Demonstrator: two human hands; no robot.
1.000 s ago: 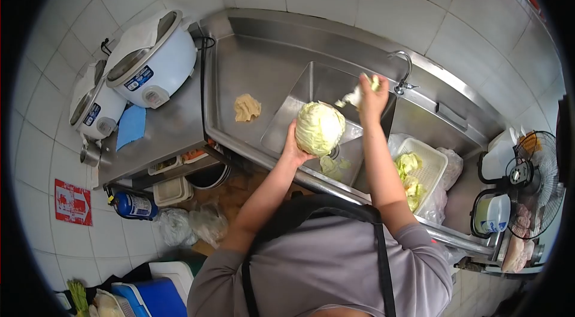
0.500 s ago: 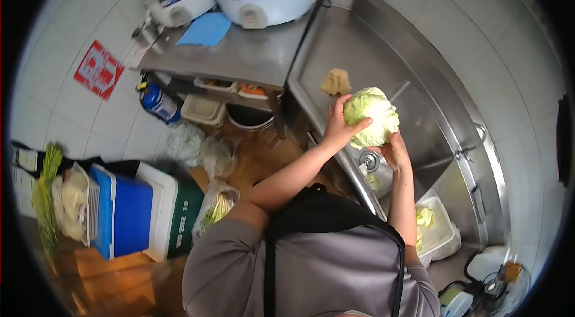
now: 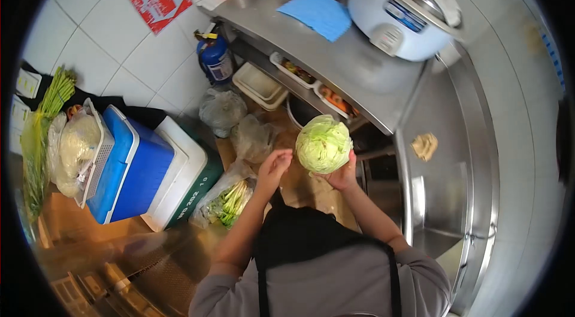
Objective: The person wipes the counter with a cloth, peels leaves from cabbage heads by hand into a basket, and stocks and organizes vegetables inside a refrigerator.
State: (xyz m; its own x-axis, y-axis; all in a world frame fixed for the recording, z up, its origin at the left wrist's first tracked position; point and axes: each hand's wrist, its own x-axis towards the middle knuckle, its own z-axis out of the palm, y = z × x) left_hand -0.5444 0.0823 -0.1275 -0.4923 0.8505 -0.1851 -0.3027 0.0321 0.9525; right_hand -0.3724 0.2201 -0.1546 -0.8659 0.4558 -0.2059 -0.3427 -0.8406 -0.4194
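A pale green cabbage [image 3: 324,144] rests on my right hand [image 3: 343,174], which supports it from below and from the right, over the floor in front of my apron. Part of that hand is hidden behind the cabbage. Just left of it, apart from the leaves, is my left hand [image 3: 276,165], its fingers loosely bent and nothing in them. Below and left of that hand, a clear plastic bag of green-stalked vegetables [image 3: 232,202] sits on the floor.
Ahead is a steel counter [image 3: 371,77] with rice cookers [image 3: 402,14] and a blue cloth [image 3: 318,14]. To the right, the steel sink [image 3: 440,194] holds a crumpled tan cloth [image 3: 424,146]. A blue cooler box [image 3: 135,167] stands left, near a blue fire extinguisher [image 3: 214,59].
My view has turned left, away from the sink. Both hands held the cabbage over the sink before; now it is over the floor in my right hand, and my left has let go.
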